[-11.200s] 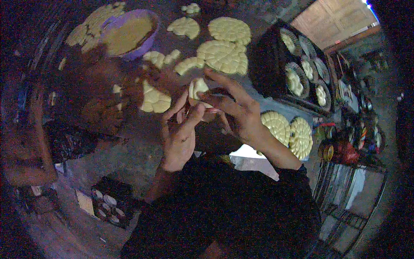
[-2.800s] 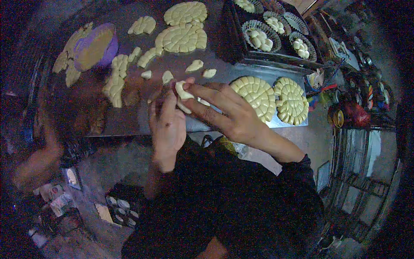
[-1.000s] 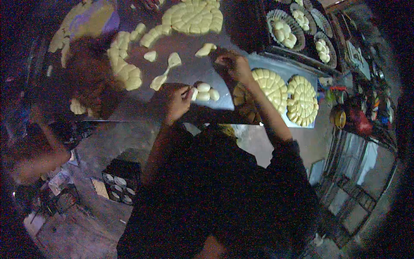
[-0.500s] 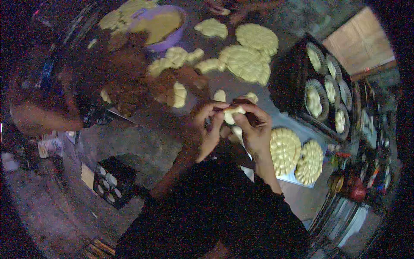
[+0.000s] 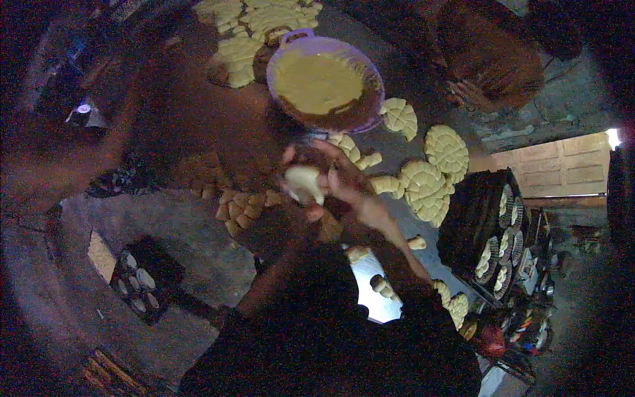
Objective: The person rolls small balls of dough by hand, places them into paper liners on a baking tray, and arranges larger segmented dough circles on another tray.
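Observation:
A pale piece of dough [image 5: 303, 183], blurred by motion, sits between my two hands in front of the purple basin [image 5: 380, 99]. My right hand [image 5: 340, 177] curls round its upper and right side, the thumb against the dough. Below it is my left hand [image 5: 314, 215], dark and smeared, its fingertips closed at the dough's lower edge. Yellow paste [image 5: 317, 83] fills much of the basin just beyond my hands. Small dough pieces [image 5: 354, 151] lie on the table to the right of my hands.
Scored dough rounds [image 5: 423, 188] lie to the right, more dough sheets [image 5: 278, 16] at the far left. A dark tray of fluted cups [image 5: 486, 261] stands right. Another person's arm [image 5: 73, 175] reaches in from the left. A white sheet [image 5: 370, 301] bears dough pieces near me.
My view has swung left, so the basin now appears nearer the middle. My hands have moved left and toward the basin with the dough, which looks wider now.

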`<move>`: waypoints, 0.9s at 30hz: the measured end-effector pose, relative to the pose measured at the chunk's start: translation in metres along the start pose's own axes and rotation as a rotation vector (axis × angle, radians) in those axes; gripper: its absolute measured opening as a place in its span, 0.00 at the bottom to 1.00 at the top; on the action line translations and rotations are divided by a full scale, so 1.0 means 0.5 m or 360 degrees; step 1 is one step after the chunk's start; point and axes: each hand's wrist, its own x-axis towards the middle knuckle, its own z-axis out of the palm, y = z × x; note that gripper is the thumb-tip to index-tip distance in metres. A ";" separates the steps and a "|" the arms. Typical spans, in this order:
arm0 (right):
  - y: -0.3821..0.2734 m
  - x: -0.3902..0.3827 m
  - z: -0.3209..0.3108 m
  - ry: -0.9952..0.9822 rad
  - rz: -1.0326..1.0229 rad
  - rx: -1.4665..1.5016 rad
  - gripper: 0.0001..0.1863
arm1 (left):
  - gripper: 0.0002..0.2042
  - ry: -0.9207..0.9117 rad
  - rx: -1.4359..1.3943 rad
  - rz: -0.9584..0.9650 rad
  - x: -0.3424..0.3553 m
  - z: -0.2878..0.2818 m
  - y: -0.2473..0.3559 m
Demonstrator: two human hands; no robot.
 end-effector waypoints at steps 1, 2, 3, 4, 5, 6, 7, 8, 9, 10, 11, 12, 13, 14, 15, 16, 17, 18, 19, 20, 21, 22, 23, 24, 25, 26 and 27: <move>0.003 0.049 -0.016 0.0102 -0.0179 -0.0554 0.28 | 0.17 0.0047 -0.0073 -0.0127 0.016 -0.008 -0.016; 0.017 0.111 -0.026 0.0093 -0.0358 -0.0937 0.22 | 0.17 0.0143 -0.0090 -0.0180 0.029 -0.029 -0.027; 0.022 0.157 -0.055 0.0175 -0.0510 -0.1325 0.17 | 0.18 0.0150 -0.0123 -0.0273 0.036 -0.031 -0.035; 0.031 0.213 -0.095 0.0157 -0.0801 -0.1858 0.13 | 0.18 0.0197 -0.0161 -0.0311 0.046 -0.040 -0.045; 0.048 0.254 -0.148 0.0216 -0.0400 -0.2317 0.15 | 0.18 0.0190 -0.0193 -0.0379 0.048 -0.040 -0.053; 0.049 0.276 -0.152 0.0206 -0.0404 -0.2327 0.16 | 0.19 0.0219 -0.0207 -0.0419 0.052 -0.050 -0.063; 0.051 0.291 -0.157 0.0199 -0.0407 -0.2338 0.17 | 0.19 0.0243 -0.0229 -0.0455 0.050 -0.059 -0.072; 0.049 0.300 -0.158 0.0194 -0.0408 -0.2351 0.18 | 0.19 0.0258 -0.0247 -0.0486 0.049 -0.064 -0.071; 0.047 0.303 -0.160 0.0195 -0.0408 -0.2364 0.19 | 0.19 0.0269 -0.0268 -0.0518 0.048 -0.069 -0.072; 0.047 0.299 -0.162 0.0201 -0.0406 -0.2379 0.20 | 0.20 0.0263 -0.0299 -0.0543 0.047 -0.073 -0.074; 0.034 0.289 -0.148 0.0246 -0.0416 -0.2313 0.20 | 0.20 0.0261 -0.0331 -0.0551 0.053 -0.076 -0.059; 0.021 0.284 -0.125 0.0279 -0.0433 -0.2239 0.20 | 0.21 0.0241 -0.0373 -0.0569 0.062 -0.080 -0.039; 0.006 0.262 -0.101 0.0330 -0.0450 -0.2085 0.20 | 0.21 0.0216 -0.0414 -0.0589 0.069 -0.081 -0.019; -0.007 0.225 -0.080 0.0402 -0.0462 -0.1935 0.20 | 0.22 0.0179 -0.0451 -0.0594 0.072 -0.077 -0.008; -0.003 0.185 -0.068 0.0431 -0.0356 -0.1559 0.18 | 0.22 0.0146 -0.0529 -0.0601 0.071 -0.072 0.004; 0.005 0.137 -0.055 0.0458 -0.0257 -0.1180 0.17 | 0.22 0.0104 -0.0617 -0.0614 0.067 -0.068 0.015; 0.008 0.087 -0.040 0.0482 -0.0167 -0.0798 0.17 | 0.22 0.0058 -0.0702 -0.0633 0.058 -0.059 0.029; -0.001 0.037 -0.015 0.0564 -0.0225 -0.0659 0.16 | 0.23 -0.0002 -0.0820 -0.0670 0.048 -0.045 0.039; -0.010 0.000 0.022 0.0617 -0.0303 -0.0500 0.15 | 0.23 -0.0043 -0.0925 -0.0684 0.038 -0.040 0.054; -0.026 -0.030 0.046 0.0668 -0.0376 -0.0349 0.15 | 0.23 -0.0082 -0.1041 -0.0704 0.025 -0.030 0.068; -0.025 -0.061 0.033 0.0641 -0.0379 -0.0386 0.14 | 0.24 -0.0139 -0.1149 -0.0747 0.008 -0.021 0.081; -0.025 -0.094 0.019 0.0615 -0.0384 -0.0425 0.13 | 0.24 -0.0192 -0.1255 -0.0789 -0.011 -0.010 0.093; -0.006 -0.131 -0.018 0.0568 -0.0440 -0.0507 0.13 | 0.24 -0.0237 -0.1325 -0.0892 -0.029 0.003 0.109; -0.001 -0.167 -0.038 0.0511 -0.0491 -0.0584 0.14 | 0.24 -0.0244 -0.1371 -0.0989 -0.048 0.014 0.127; -0.011 -0.210 -0.051 0.0486 -0.0442 -0.0452 0.18 | 0.24 -0.0193 -0.1395 -0.1193 -0.058 0.026 0.144; -0.014 -0.242 -0.056 0.0480 -0.0559 -0.0714 0.20 | 0.23 -0.0241 -0.1347 -0.1211 -0.075 0.039 0.158; -0.017 -0.271 -0.062 0.0474 -0.0669 -0.0979 0.23 | 0.22 -0.0288 -0.1299 -0.1227 -0.093 0.054 0.172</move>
